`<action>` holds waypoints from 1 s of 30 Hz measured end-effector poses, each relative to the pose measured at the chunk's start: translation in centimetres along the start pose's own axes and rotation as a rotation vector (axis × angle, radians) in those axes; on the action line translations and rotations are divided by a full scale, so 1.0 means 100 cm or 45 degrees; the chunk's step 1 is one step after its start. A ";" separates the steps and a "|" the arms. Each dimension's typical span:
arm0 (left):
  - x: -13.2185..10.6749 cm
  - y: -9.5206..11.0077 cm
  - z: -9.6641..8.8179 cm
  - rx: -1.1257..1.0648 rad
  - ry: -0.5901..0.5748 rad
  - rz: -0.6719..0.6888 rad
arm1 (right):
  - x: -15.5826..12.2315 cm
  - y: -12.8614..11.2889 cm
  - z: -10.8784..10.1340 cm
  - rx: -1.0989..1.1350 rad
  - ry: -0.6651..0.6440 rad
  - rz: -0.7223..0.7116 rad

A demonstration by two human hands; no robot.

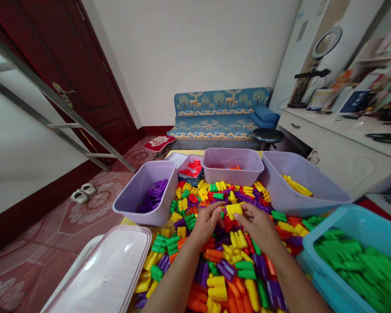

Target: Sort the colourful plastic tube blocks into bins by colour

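Over the middle of the heap, my right hand (258, 221) pinches a yellow plastic building piece (233, 210) made of joined tubes. Close to its left side is my left hand (208, 218), fingers curved and apart, with nothing visible in it. Beneath both hands spread many loose tube-shaped pieces in yellow, green, purple, orange and red, such as a purple piece (226, 270) and a yellow piece (217, 288). My forearms hide part of the heap.
Around the heap stand lilac bins with purple pieces (154, 195), orange pieces and yellow pieces (296, 185). A small box (182, 167) holds red pieces; a blue bin (316, 256) holds green ones. A clear lid (107, 269) lies front left. Behind are a sofa (211, 121) and stool (267, 134).
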State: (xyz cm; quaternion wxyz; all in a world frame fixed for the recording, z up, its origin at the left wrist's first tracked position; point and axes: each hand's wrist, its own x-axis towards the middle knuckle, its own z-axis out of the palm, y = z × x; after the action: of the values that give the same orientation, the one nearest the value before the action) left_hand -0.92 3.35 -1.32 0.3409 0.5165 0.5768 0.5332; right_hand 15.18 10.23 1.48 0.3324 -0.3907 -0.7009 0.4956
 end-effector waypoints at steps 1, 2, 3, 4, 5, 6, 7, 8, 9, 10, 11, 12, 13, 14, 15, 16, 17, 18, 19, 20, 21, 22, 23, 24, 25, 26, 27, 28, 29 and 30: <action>0.000 0.000 0.000 0.017 0.010 0.004 | 0.003 -0.006 -0.006 0.127 0.147 0.007; 0.000 -0.001 0.000 0.031 0.020 0.008 | 0.006 -0.012 -0.011 0.279 0.327 -0.013; 0.000 -0.002 0.001 0.039 0.028 0.013 | 0.009 -0.017 -0.016 0.450 0.505 -0.056; 0.000 -0.002 0.001 0.043 0.036 0.018 | 0.012 -0.022 -0.019 0.622 0.653 -0.110; 0.000 -0.003 0.001 0.044 0.043 0.023 | 0.014 -0.025 -0.021 0.766 0.752 -0.163; 0.000 -0.003 0.001 0.042 0.051 0.029 | 0.017 -0.026 -0.022 0.849 0.802 -0.202; 0.000 -0.004 0.001 0.041 0.061 0.033 | 0.019 -0.024 -0.022 0.850 0.810 -0.219; 0.000 -0.004 0.001 0.042 0.071 0.036 | 0.022 -0.020 -0.020 0.769 0.796 -0.216; 0.000 -0.004 0.001 0.044 0.078 0.034 | 0.024 -0.015 -0.018 0.618 0.765 -0.206; 0.000 -0.003 0.001 0.046 0.085 0.030 | 0.027 -0.008 -0.014 0.421 0.710 -0.207; 0.001 -0.003 0.001 0.048 0.086 0.024 | 0.029 0.000 -0.010 0.204 0.623 -0.227; 0.001 -0.002 0.001 0.046 0.086 0.019 | 0.032 0.007 -0.006 -0.012 0.519 -0.267; 0.001 -0.002 0.001 0.042 0.081 0.019 | 0.035 0.015 -0.001 -0.213 0.412 -0.313; 0.001 -0.001 0.001 0.037 0.074 0.024 | 0.037 0.021 0.003 -0.392 0.312 -0.358; 0.001 -0.001 0.001 0.033 0.067 0.033 | 0.039 0.026 0.008 -0.545 0.225 -0.391; 0.001 -0.001 0.001 0.029 0.060 0.043 | 0.040 0.031 0.012 -0.670 0.158 -0.398; 0.001 -0.001 0.001 0.025 0.054 0.049 | 0.040 0.033 0.015 -0.766 0.116 -0.373; 0.001 -0.002 0.001 0.022 0.058 0.051 | 0.040 0.035 0.018 -0.824 0.097 -0.338; 0.002 -0.003 0.001 0.021 0.072 0.051 | 0.039 0.035 0.021 -0.839 0.102 -0.309; 0.002 -0.004 0.001 0.025 0.104 0.054 | 0.038 0.035 0.022 -0.810 0.127 -0.300; 0.003 -0.005 0.001 0.034 0.149 0.066 | 0.035 0.032 0.023 -0.739 0.160 -0.311; 0.003 -0.006 0.000 0.044 0.200 0.082 | 0.032 0.030 0.024 -0.633 0.186 -0.337; 0.004 -0.007 0.000 0.050 0.248 0.097 | 0.028 0.026 0.024 -0.503 0.197 -0.363; 0.004 -0.007 0.000 0.045 0.288 0.105 | 0.024 0.022 0.024 -0.358 0.193 -0.370; 0.004 -0.008 -0.001 0.027 0.309 0.104 | 0.020 0.019 0.025 -0.210 0.174 -0.349; 0.004 -0.008 -0.001 -0.002 0.312 0.095 | 0.016 0.016 0.025 -0.068 0.145 -0.302; 0.004 -0.008 -0.001 -0.034 0.298 0.083 | 0.012 0.014 0.026 0.057 0.114 -0.243; 0.004 -0.008 -0.001 -0.063 0.276 0.075 | 0.009 0.013 0.027 0.154 0.090 -0.188; 0.003 -0.008 0.000 -0.082 0.245 0.074 | 0.007 0.012 0.028 0.219 0.075 -0.143; 0.002 -0.008 0.000 -0.087 0.212 0.078 | 0.005 0.012 0.030 0.249 0.073 -0.116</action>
State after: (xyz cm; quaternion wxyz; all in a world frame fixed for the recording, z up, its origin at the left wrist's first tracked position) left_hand -1.18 3.67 -2.09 0.2928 0.4757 0.5686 0.6039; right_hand 12.69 9.60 -0.48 0.4109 -0.3381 -0.6565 0.5346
